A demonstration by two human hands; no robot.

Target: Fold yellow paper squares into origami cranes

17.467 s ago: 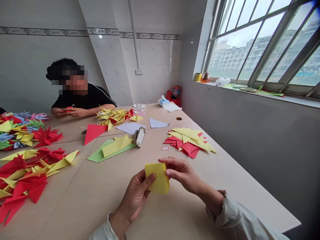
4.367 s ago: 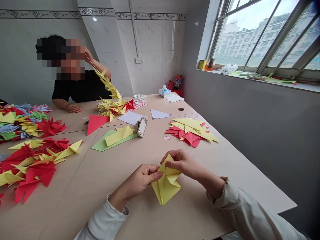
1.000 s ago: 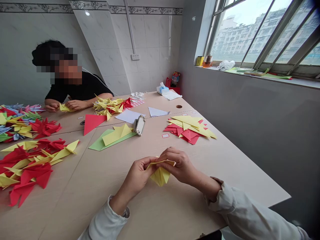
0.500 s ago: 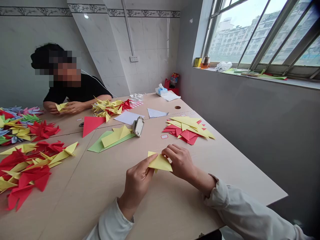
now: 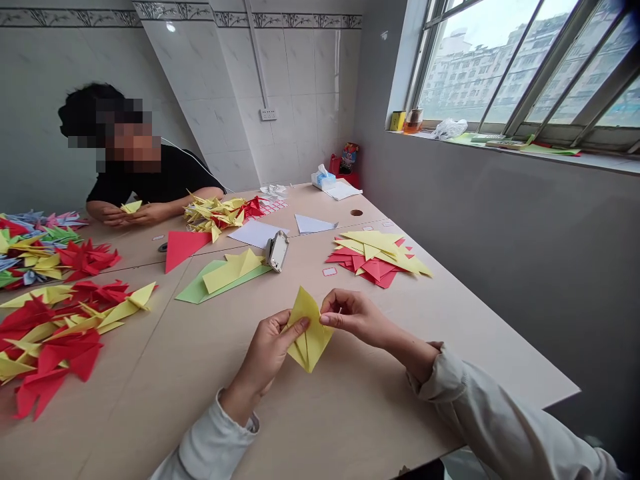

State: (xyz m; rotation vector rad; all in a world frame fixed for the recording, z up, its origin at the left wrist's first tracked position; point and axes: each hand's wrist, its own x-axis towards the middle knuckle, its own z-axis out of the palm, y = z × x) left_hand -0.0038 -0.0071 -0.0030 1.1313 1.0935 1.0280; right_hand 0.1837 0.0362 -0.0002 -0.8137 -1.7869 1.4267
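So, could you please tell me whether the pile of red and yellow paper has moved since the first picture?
No, the pile of red and yellow paper lies in the same place, on the near side of the round hole in the tabletop.

The folded yellow sheet (image 5: pixel 316 343) before you looks like matt, smooth paper with crisp creases; the red and yellow pile (image 5: pixel 373 250) past it has the same dull paper finish. Your sleeves (image 5: pixel 213 437) are matt, wrinkled cloth. Under them you have a smooth, faintly sheened tabletop (image 5: pixel 200 373) that looks like wood board. Facing you, the wall tiles (image 5: pixel 300 73) are glossy; the clear bag (image 5: pixel 450 129) is thin, crinkled plastic.
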